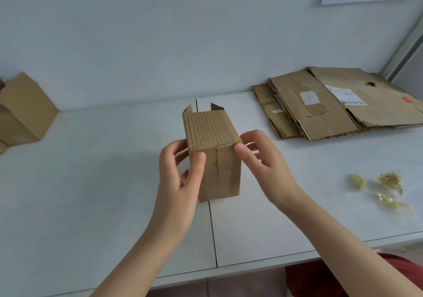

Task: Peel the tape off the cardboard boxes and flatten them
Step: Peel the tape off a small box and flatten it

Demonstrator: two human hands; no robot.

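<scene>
A small brown cardboard box (pixel 215 150) is held above the white table (pixel 91 182) at the centre of the head view. Its closed end faces me, with a seam down the middle; its far end has loose flaps sticking up. My left hand (pixel 180 177) grips the box's left side, thumb on the near face and fingers behind. My right hand (pixel 263 159) holds the top right corner, thumb on the edge and fingers curled round the right side. I cannot tell whether tape covers the seam.
Several flattened boxes (pixel 338 104) lie stacked at the back right. Crumpled balls of peeled tape (pixel 384 189) lie on the table at the right. Another upright cardboard box (pixel 20 113) stands at the far left by the wall.
</scene>
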